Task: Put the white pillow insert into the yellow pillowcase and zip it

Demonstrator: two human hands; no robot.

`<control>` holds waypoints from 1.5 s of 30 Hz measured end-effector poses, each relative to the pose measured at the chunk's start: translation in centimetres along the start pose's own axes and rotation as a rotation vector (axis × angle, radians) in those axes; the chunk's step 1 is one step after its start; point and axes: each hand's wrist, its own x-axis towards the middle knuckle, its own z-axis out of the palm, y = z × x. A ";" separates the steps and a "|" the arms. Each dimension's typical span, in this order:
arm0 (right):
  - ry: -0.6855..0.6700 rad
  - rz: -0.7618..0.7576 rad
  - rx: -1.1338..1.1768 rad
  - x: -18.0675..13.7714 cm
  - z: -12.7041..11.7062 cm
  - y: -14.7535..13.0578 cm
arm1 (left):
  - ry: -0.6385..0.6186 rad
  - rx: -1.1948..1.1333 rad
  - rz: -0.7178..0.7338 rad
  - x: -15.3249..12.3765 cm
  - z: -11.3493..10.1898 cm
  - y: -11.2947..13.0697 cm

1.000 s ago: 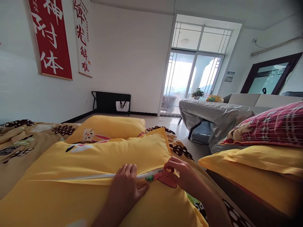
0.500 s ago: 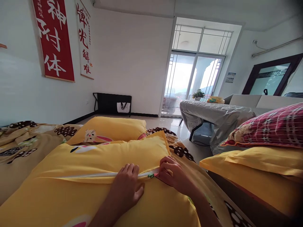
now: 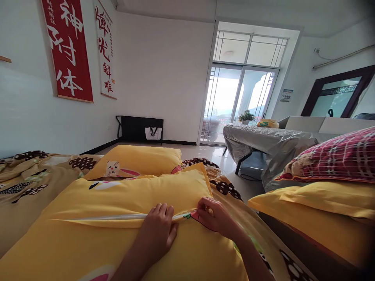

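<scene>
A big yellow pillow (image 3: pixel 123 203) with cartoon prints lies in front of me on a patterned blanket (image 3: pixel 26 175). A white zip seam (image 3: pixel 111 217) runs across it. My left hand (image 3: pixel 156 234) lies flat on the pillow just under the seam, fingers together and stretched out. Pinched fingers of my right hand (image 3: pixel 212 216) grip the zip end of the pillow, right of my left hand. A second yellow pillow (image 3: pixel 137 160) sits behind the first.
To the right lie a yellow pillow (image 3: pixel 319 207) and a red plaid cushion (image 3: pixel 336 160). A table under a grey cover (image 3: pixel 269 142) stands ahead on the tiled floor, before glass balcony doors (image 3: pixel 234 101). Red and white scrolls (image 3: pixel 68 50) hang on the left wall.
My right hand has slid left along the seam, closer to my left hand. The view has shifted slightly; the left hand stays on the pillow.
</scene>
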 end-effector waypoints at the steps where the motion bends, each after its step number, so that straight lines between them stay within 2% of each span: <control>1: -0.012 0.027 0.018 -0.1 -0.1 -0.1 | -0.002 0.002 0.002 0.0 0.0 0.0; 7: -0.081 0.090 0.068 -0.2 -0.4 0.1 | -0.017 0.008 -0.003 -0.1 -0.1 0.1; 15: -0.065 0.047 0.031 -0.2 -0.4 0.8 | -0.017 0.009 -0.009 -0.1 -0.2 0.2; 25: -0.029 0.031 -0.007 0.0 -0.4 0.3 | -0.029 0.027 -0.009 0.1 -0.2 0.2; 30: 0.004 0.045 0.032 -0.1 -1.1 -0.2 | -0.032 0.067 0.012 0.3 0.0 0.0; 37: -0.025 0.073 0.067 -0.3 -1.9 -0.4 | -0.064 0.123 -0.008 0.6 0.0 0.0; 45: -0.020 0.043 -0.028 -0.6 -2.1 1.9 | -0.060 0.134 -0.092 1.0 0.5 -0.5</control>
